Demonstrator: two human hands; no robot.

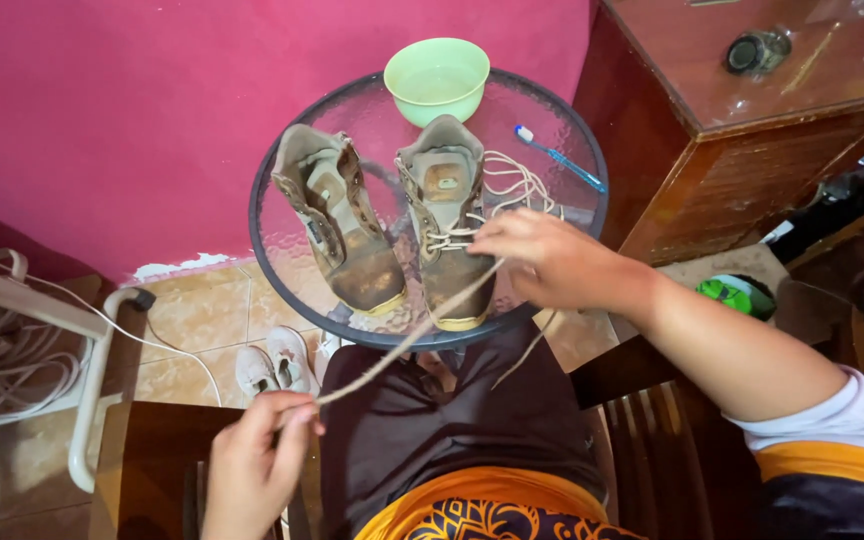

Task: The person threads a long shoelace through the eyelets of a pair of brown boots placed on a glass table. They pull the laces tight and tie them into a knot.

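Two worn brown boots stand side by side on a round glass table (282, 250). The left boot (337, 215) has no lace. The right boot (449, 215) is partly laced with a beige shoelace (402, 345). My left hand (257, 465) pinches the lace's free end low over my lap, and the lace runs taut up to the boot. My right hand (542, 260) rests at the right boot's side, fingers closed on the lace near the eyelets. More loose lace (517, 180) lies coiled beside that boot.
A green bowl (437, 75) stands at the table's far edge, a blue toothbrush (559, 157) to its right. A wooden cabinet (752, 120) is at the right. White shoes (274, 362) lie on the tiled floor. A white frame with cords (12, 350) is at the left.
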